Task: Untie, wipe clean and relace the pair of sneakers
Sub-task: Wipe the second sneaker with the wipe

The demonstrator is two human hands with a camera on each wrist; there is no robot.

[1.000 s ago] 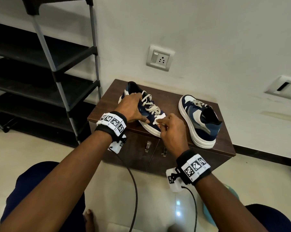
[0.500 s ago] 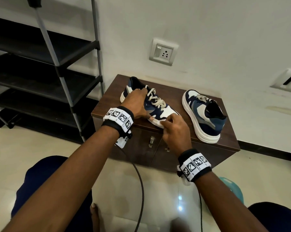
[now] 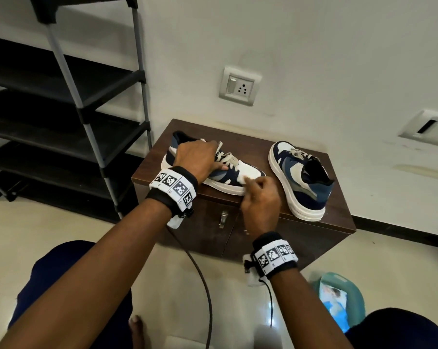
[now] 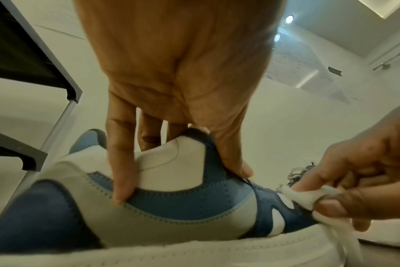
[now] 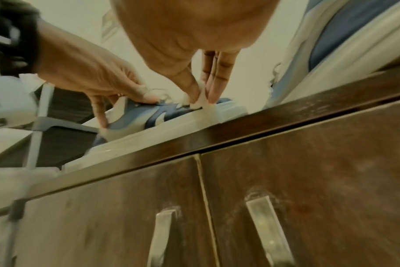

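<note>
Brown two-door cabinet worktop (image 3: 162, 149) against a pale wall, black shelf rack (image 3: 61, 102) to its left.

Item 1: near sneaker (image 3: 228, 172), navy, blue and white, on its sole at the front edge of the worktop, laces (image 3: 226, 157) threaded. Left hand (image 3: 196, 157) rests over the collar, thumb and fingers curled down both sides, holding it steady.

Item 2: white wipe (image 4: 301, 196), pinched in the right hand (image 3: 259, 205) between thumb and fingers, pressed to the toe-side panel just above the midsole.

Item 3: second sneaker (image 3: 301, 177), on the right of the worktop, apart from both hands, laces also in.

Step in hand, by judgement: wiping the first shoe. Next move calls for steady bracing while the wipe works along the sidewall and sole edge; the second shoe appears untouched.
</note>
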